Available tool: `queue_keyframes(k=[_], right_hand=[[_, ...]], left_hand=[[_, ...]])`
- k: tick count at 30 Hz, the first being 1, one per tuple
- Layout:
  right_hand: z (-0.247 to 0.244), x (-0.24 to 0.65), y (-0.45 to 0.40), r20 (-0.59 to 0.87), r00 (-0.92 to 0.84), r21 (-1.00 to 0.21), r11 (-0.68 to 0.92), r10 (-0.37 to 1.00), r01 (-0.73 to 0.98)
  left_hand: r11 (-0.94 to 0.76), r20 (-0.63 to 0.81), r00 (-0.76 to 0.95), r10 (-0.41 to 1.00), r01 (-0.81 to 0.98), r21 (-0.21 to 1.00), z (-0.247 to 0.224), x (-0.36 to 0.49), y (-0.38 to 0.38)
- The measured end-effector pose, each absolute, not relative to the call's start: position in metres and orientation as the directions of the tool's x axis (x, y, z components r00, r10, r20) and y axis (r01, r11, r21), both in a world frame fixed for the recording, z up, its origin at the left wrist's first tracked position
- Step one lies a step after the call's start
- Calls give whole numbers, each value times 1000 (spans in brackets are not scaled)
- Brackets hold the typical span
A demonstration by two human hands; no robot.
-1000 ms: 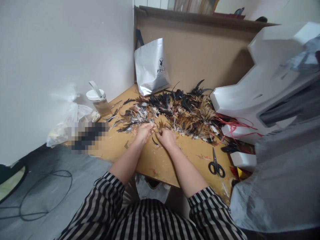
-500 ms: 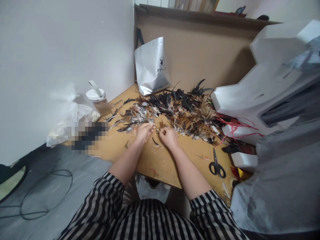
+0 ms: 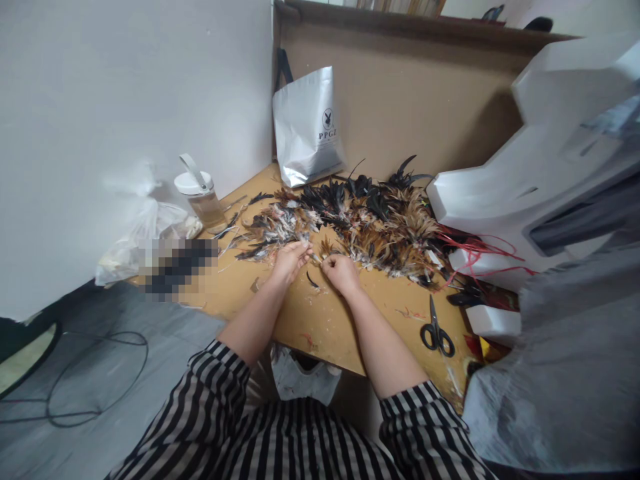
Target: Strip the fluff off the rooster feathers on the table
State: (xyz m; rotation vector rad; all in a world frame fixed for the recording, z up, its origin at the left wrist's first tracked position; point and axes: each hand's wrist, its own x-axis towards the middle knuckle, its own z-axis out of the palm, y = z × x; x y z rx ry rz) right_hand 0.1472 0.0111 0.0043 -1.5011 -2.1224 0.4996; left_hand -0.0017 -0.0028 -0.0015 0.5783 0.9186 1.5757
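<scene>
My left hand (image 3: pixel 291 261) and my right hand (image 3: pixel 341 272) face each other above the wooden table (image 3: pixel 295 317), both with fingers pinched. A small feather (image 3: pixel 316 257), pale and thin, spans the gap between my fingertips, and each hand appears to grip one end. Brown feather tips (image 3: pixel 328 245) show just beyond my right fingers; whether these are held is unclear. Behind both hands spreads a pile of brown, black and white feathers (image 3: pixel 373 243). One dark curved feather (image 3: pixel 312 279) lies on the table between my wrists.
Black-handled scissors (image 3: pixel 437 333) lie at the right. A silver bag (image 3: pixel 307 133) stands at the back against cardboard (image 3: pixel 415 100). On the left are a lidded cup (image 3: pixel 204 203) and a plastic bag (image 3: pixel 135 250). White foam (image 3: pixel 480 193) and red strings (image 3: pixel 467 247) border the right side.
The view has shifted slightly. My hands have drawn a little apart, and the thin feather between the fingertips now shows more plainly.
</scene>
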Motion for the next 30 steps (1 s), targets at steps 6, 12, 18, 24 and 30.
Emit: queue_keyframes(k=[6, 12, 18, 24, 30], right_hand=[[-2, 144, 21, 148, -90, -956, 166, 985, 242], [3, 131, 12, 43, -114, -999, 45, 993, 14], [9, 128, 6, -31, -164, -991, -52, 986, -125], [10, 137, 10, -89, -343, -968, -162, 935, -191], [8, 144, 15, -67, -346, -975, -135, 936, -177]], left_hand=[[-10, -109, -192, 975, -530, 848, -3, -1, -2], [28, -101, -126, 987, -485, 874, 4, 5, -7], [53, -101, -78, 992, -468, 882, 9, 12, -12], [70, -81, -1, 997, -483, 873, 3, 8, -10], [113, -104, 47, 994, -508, 854, 0, 7, -11]])
